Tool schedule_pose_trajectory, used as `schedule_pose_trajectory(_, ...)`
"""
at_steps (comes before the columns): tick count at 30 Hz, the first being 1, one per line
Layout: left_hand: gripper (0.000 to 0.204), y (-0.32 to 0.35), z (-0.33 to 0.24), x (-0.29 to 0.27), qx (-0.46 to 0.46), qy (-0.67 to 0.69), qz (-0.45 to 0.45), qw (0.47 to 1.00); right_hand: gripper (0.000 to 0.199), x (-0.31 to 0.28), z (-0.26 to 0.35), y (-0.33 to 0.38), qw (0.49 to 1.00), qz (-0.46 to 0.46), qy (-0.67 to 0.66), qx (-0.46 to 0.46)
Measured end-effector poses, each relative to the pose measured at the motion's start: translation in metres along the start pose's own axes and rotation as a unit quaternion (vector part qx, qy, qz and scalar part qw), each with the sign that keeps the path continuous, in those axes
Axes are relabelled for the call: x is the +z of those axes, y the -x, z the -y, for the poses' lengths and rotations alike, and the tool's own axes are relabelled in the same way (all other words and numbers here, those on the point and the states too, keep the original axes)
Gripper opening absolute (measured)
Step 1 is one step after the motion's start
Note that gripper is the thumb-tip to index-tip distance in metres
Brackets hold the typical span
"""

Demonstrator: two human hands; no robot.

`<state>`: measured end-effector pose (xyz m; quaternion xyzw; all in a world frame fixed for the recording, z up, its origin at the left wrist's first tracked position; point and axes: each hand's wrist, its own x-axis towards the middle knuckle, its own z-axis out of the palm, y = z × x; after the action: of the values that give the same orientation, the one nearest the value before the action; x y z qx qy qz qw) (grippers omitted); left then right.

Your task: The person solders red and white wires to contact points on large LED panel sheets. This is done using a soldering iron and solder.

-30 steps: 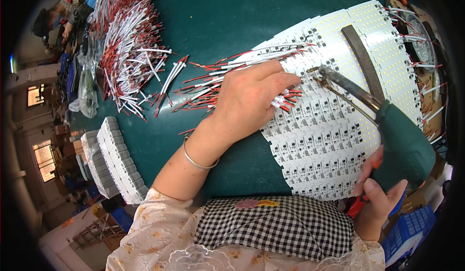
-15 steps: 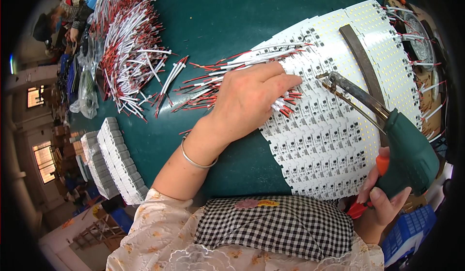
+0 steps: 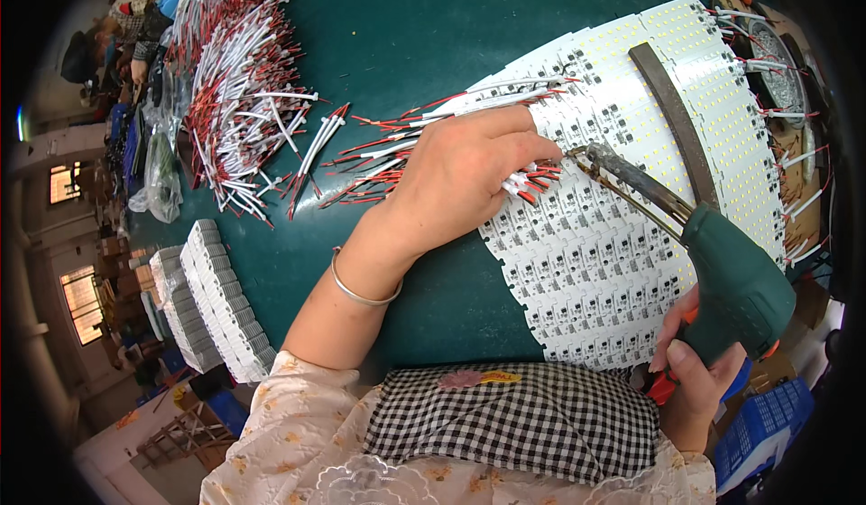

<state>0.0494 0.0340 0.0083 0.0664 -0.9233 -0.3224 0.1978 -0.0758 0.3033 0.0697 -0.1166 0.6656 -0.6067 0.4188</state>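
My left hand (image 3: 460, 176) is closed around a bunch of short red-and-white wires (image 3: 530, 180), their ends poking out past the fingers. It rests at the left edge of overlapping white circuit boards (image 3: 586, 279). More white and red wires (image 3: 505, 97) lie just beyond it, across the boards' edge. In my right hand (image 3: 695, 374) is a green soldering gun (image 3: 735, 275), gripped by its handle. Its metal tip reaches close to my left fingertips, over the boards. Whether the tip touches a wire or pad is too small to tell.
A dark curved bar (image 3: 672, 117) lies across the boards. A large wire pile (image 3: 239, 117) and a small wire bunch (image 3: 317, 153) sit to the left on the green table. Stacked white strips (image 3: 221, 297) stand nearer. A blue basket (image 3: 762, 428) is at lower right.
The soldering gun has moved left, bringing its tip nearer my left fingertips. My left hand keeps its hold on the wires, almost unmoved.
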Motion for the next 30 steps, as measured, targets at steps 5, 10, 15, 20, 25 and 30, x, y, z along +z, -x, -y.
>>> schedule_pose_trajectory(5, 0.044, 0.002, 0.004, 0.001, 0.012, -0.017, 0.001, 1.000, 0.048, 0.008, 0.000, 0.001, 1.000, -0.008, 0.017, -0.007)
schedule_pose_trajectory(10, 0.042, 0.005, 0.007, 0.004, 0.043, -0.059, -0.019, 0.997, 0.060, 0.009, -0.002, 0.005, 0.999, -0.035, 0.039, 0.004)
schedule_pose_trajectory(15, 0.041, 0.005, 0.010, 0.005, 0.061, -0.062, -0.027, 0.996, 0.063, 0.001, 0.000, 0.007, 0.997, -0.030, 0.053, 0.045)
schedule_pose_trajectory(20, 0.041, 0.003, 0.010, 0.005, 0.069, -0.065, -0.021, 0.995, 0.065, -0.002, -0.005, 0.001, 0.997, -0.051, 0.011, -0.056)
schedule_pose_trajectory(25, 0.039, 0.004, 0.009, 0.004, 0.061, -0.064, -0.016, 0.996, 0.063, -0.001, -0.004, 0.000, 0.998, -0.032, 0.009, -0.061)
schedule_pose_trajectory(30, 0.040, 0.004, 0.007, 0.005, 0.058, -0.072, -0.022, 0.995, 0.056, 0.002, 0.003, 0.004, 0.999, -0.017, 0.027, 0.036)
